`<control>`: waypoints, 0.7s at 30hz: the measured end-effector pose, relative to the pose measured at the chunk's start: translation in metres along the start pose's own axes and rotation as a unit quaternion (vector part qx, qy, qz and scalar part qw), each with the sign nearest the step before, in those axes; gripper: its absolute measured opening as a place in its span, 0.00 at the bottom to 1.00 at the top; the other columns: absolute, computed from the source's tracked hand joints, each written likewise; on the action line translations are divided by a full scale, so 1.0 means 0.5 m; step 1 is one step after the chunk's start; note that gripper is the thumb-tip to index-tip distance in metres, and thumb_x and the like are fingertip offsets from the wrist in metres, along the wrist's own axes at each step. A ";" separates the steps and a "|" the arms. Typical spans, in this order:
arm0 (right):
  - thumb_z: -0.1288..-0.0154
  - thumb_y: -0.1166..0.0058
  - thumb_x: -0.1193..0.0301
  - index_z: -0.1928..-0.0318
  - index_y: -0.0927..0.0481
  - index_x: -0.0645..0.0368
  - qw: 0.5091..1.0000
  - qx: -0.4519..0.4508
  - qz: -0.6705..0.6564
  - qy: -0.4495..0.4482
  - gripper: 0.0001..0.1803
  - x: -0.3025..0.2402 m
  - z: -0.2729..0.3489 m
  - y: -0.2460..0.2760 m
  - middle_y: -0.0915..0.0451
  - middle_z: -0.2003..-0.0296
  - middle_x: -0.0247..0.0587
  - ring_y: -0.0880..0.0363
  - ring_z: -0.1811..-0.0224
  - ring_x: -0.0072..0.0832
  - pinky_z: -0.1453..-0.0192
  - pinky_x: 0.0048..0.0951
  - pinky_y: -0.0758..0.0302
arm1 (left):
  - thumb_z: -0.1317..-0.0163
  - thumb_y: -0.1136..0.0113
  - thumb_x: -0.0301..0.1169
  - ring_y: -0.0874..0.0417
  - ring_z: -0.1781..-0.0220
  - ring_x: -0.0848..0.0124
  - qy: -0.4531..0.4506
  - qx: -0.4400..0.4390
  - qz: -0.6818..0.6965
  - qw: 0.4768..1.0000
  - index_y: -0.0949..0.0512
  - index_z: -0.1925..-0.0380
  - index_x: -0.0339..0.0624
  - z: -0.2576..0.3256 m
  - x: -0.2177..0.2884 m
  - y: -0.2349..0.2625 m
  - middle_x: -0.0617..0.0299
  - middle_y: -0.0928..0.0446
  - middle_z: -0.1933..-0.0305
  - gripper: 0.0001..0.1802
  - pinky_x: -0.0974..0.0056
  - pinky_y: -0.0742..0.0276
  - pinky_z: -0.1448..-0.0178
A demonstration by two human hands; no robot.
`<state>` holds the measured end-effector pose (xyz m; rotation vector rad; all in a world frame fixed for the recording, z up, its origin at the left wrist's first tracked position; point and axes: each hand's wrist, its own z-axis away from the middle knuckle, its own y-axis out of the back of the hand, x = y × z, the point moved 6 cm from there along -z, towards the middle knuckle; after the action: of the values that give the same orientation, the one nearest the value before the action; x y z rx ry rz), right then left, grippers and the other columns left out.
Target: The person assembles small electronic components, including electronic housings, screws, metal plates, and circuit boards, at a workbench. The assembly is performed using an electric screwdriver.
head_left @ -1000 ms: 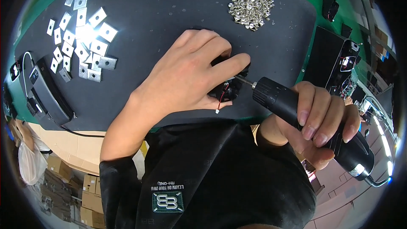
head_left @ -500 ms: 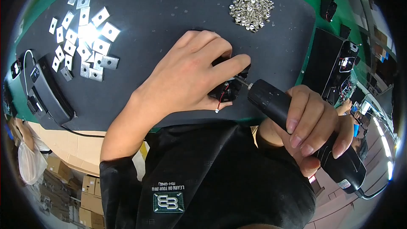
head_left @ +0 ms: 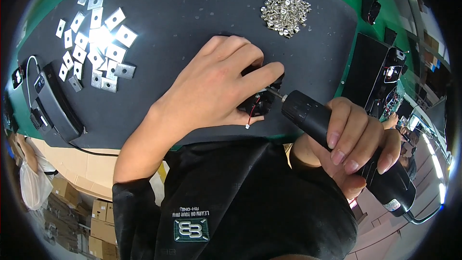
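Note:
My left hand (head_left: 219, 79) is closed around a small black housing (head_left: 260, 106), its fingers over the far side and the thumb side near me; most of the housing is hidden beneath the hand. A thin red wire (head_left: 253, 110) with a small white connector hangs out of it toward me. In my right hand (head_left: 358, 137) is a black corded electric screwdriver (head_left: 305, 110), tilted, its handle running down to the right. Its metal bit (head_left: 274, 93) reaches into the housing next to my left index finger. The bit's very tip is hidden.
Rectangular metal plates with holes (head_left: 115, 52) lie scattered at the far left of the dark mat (head_left: 183, 0). A pile of small screws (head_left: 286, 12) sits at the far right. A black device with a cable (head_left: 57, 103) is at the left edge; black housings (head_left: 380, 67) stand in a row at right.
Almost nothing differs. My right hand and the rear of the screwdriver have shifted very slightly, while the bit stays in the housing and my left hand keeps its hold.

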<state>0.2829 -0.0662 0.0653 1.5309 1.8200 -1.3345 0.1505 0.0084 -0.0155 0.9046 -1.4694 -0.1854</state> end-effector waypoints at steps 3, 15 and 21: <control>0.48 0.33 0.67 0.56 0.28 0.47 1.000 0.007 -0.007 0.002 0.20 0.001 0.001 -0.001 0.23 0.72 0.27 0.23 0.70 0.18 0.61 0.21 0.27 | 0.66 0.26 0.44 0.29 0.49 0.60 0.002 -0.005 0.001 1.000 0.24 0.51 0.50 0.002 0.002 -0.001 0.60 0.29 0.56 0.36 0.56 0.33 0.46; 0.49 0.31 0.66 0.58 0.29 0.47 1.000 -0.006 -0.014 -0.014 0.21 0.002 -0.005 0.002 0.23 0.72 0.26 0.24 0.70 0.18 0.62 0.22 0.28 | 0.65 0.26 0.43 0.29 0.49 0.60 0.002 -0.008 -0.002 1.000 0.24 0.51 0.49 -0.001 0.000 -0.004 0.60 0.29 0.56 0.36 0.57 0.33 0.47; 0.49 0.31 0.66 0.58 0.29 0.47 1.000 -0.009 -0.018 -0.011 0.21 0.007 -0.007 0.001 0.23 0.73 0.26 0.24 0.71 0.18 0.63 0.21 0.28 | 0.65 0.26 0.43 0.29 0.49 0.60 0.002 0.001 -0.003 1.000 0.24 0.51 0.50 0.001 -0.001 0.000 0.60 0.29 0.56 0.35 0.57 0.33 0.47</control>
<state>0.2831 -0.0614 0.0639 1.4746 1.8489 -1.3431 0.1497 0.0085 -0.0159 0.9098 -1.4634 -0.1859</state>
